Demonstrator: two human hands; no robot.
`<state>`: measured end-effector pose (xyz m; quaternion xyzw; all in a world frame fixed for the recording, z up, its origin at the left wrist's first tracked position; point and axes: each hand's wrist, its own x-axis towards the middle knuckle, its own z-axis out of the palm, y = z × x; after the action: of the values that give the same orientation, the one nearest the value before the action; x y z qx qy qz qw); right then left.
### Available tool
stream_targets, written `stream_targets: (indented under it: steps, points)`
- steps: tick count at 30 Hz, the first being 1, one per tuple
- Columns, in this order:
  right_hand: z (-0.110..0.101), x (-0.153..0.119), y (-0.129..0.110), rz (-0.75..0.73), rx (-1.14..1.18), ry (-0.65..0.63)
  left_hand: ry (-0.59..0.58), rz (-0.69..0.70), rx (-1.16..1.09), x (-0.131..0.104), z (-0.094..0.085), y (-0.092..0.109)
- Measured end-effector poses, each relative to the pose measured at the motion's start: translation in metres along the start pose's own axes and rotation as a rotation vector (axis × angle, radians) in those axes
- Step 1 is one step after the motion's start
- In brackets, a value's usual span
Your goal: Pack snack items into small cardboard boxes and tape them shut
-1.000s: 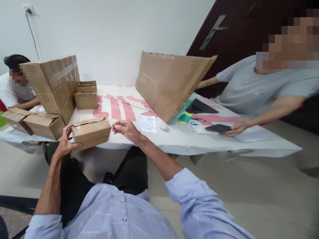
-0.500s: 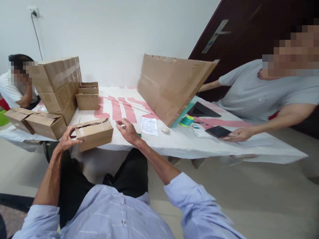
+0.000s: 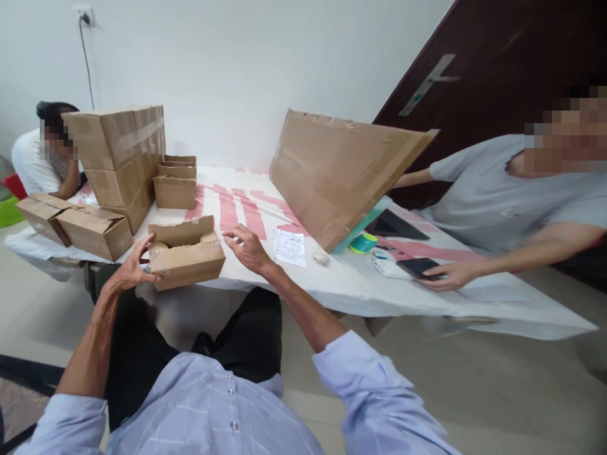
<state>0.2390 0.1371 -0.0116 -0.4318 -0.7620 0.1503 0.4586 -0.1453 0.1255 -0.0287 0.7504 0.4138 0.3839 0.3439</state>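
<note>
Head view: the open-flapped corrugated carton (image 3: 190, 268) is at the near edge of the worktop (image 3: 332, 287). Left hand (image 3: 133, 270): grip clamped on carton's left end. Right hand (image 3: 249, 249): grip loosely apart, just beside. Likely light, flaps flexible; grasp lower end walls.

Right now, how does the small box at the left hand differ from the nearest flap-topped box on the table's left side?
The held box has its top open, with its rear flap standing up; the resting box has its flaps folded over the top.
The held box is gripped at one end by the left hand; the resting box sits untouched beside a similar box.
Both are brown cardboard.
</note>
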Motion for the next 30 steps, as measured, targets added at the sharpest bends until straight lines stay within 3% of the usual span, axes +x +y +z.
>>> stream_targets:
  steps: [9,14,17,24,30]
  points:
    - [-0.004,0.024,-0.029,-0.226,-0.245,0.014,-0.039,0.087,0.129,-0.017,0.009,0.010]
    - [0.004,0.049,-0.036,-0.326,-0.266,-0.178,-0.051,0.114,0.138,-0.016,0.010,0.015]
    - [0.006,0.057,-0.036,-0.346,-0.270,-0.237,-0.048,0.112,0.137,-0.015,0.009,0.016]
    - [0.001,0.058,-0.022,-0.370,-0.346,-0.238,-0.044,0.103,0.118,-0.011,0.005,0.013]
    - [0.015,0.063,-0.016,-0.379,-0.307,-0.243,-0.053,0.076,0.126,-0.006,0.002,0.014]
